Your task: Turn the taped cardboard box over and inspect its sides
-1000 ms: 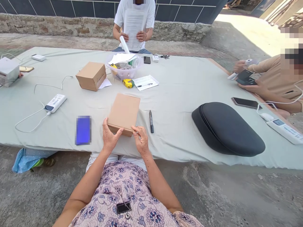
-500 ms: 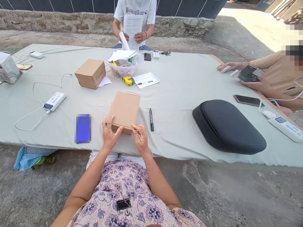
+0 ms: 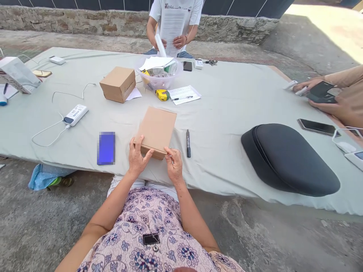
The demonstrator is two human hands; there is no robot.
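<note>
1. On the bench [image 3: 224,113], close to its front edge, lies the small carton [image 3: 158,126], a plain brown box with its top panel over it; whether the near edge is fully closed, I cannot tell.
2. At the near left corner of the small carton, the left grip [image 3: 138,156] is clasped on the cardboard, fingers over the top and thumb along the front edge.
3. At the near right corner of the small carton, the right grip [image 3: 174,164] pinches the edge between thumb and fingers.
4. Just right of the small carton, apart from it, lies a black marker [image 3: 188,143], roughly pointing away from the wearer.
5. Left of the small carton is a flat blue item [image 3: 106,148], pixelated; farther left lies a white device [image 3: 76,115] with a cable plugged in.
6. Beyond the small carton, to the left, stands a larger brown box [image 3: 117,84].
7. Directly behind the small carton are a yellow tape measure [image 3: 162,95], a printed sheet [image 3: 190,91] with a pen [image 3: 183,98] across it, and a filled plastic tub [image 3: 168,83].
8. Well to the right of the small carton sits a black padded cushion [image 3: 292,158], with a dark phone [image 3: 319,127] behind it.
9. Across the bench from the small carton, a co-worker [image 3: 193,17] in a white shirt holds up a page of print [image 3: 172,28].
</note>
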